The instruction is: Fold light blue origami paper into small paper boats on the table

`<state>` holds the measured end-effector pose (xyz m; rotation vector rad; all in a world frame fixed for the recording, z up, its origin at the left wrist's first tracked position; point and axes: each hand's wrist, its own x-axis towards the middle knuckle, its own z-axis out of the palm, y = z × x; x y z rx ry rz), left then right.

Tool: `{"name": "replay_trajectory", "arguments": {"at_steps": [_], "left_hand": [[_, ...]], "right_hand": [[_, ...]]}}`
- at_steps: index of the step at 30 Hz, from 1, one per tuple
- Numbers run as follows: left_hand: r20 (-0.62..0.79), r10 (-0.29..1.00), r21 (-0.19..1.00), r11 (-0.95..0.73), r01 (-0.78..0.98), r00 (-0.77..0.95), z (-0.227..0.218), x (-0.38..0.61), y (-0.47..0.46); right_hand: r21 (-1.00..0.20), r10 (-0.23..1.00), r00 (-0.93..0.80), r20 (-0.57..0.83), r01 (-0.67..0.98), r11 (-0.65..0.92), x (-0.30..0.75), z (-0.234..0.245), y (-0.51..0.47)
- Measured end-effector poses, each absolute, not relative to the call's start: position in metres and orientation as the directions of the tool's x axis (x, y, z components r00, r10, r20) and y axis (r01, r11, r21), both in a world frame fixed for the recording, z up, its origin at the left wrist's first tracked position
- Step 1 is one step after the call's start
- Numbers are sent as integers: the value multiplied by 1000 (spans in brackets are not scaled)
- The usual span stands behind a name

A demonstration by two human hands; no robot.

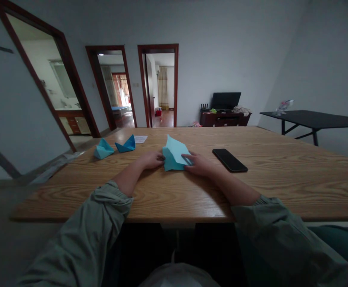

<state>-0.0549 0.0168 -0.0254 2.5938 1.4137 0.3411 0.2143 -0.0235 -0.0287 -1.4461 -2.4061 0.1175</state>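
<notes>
The fingers (161, 158) of the left hand (151, 160) are curled closed against the left edge of a folded sheet of light-blue paper (173, 155), though whether they pinch it is hard to tell. The fingers (188, 159) of the right hand (199, 165) lie extended and unclenched over its lower right edge. The paper sits flat between both hands on a wooden table (281, 187), near the middle of the near side. Grey-green sleeves (82, 231) are pushed up both forearms. Left of the hands stand a pale-blue paper boat (103, 149) and a darker blue paper boat (125, 144), just beside each other, with a small white paper slip (141, 138) behind them. To the right lies a black smartphone (229, 160). Farther off stand a dark cabinet (224, 119) holding a black monitor (226, 101), and a black table (314, 119).
</notes>
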Motion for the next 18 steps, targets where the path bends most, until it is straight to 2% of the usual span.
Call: {"name": "replay_trajectory", "arguments": {"at_steps": [4,7,11,13,15,18], "left_hand": [[163,865,223,-501,836,475,-24,-55,16],[273,889,257,-435,863,367,-21,-54,16],[366,841,303,-512,804,398,-20,-50,14],[284,840,295,-535,792,462,-20,-48,12],[123,849,285,-526,801,514,-20,-46,9],[-43,836,294,-513,807,547,-18,-45,5]], "right_hand": [[-252,863,-489,127,826,505,216,-30,-22],[-249,847,-518,118,811,530,215,-27,-24],[-264,817,-562,128,775,574,211,-21,-31],[-302,782,-610,127,727,616,208,-16,-35],[-379,740,-662,116,659,649,206,-12,-38],[-498,776,-622,103,643,582,205,-10,-37]]}}
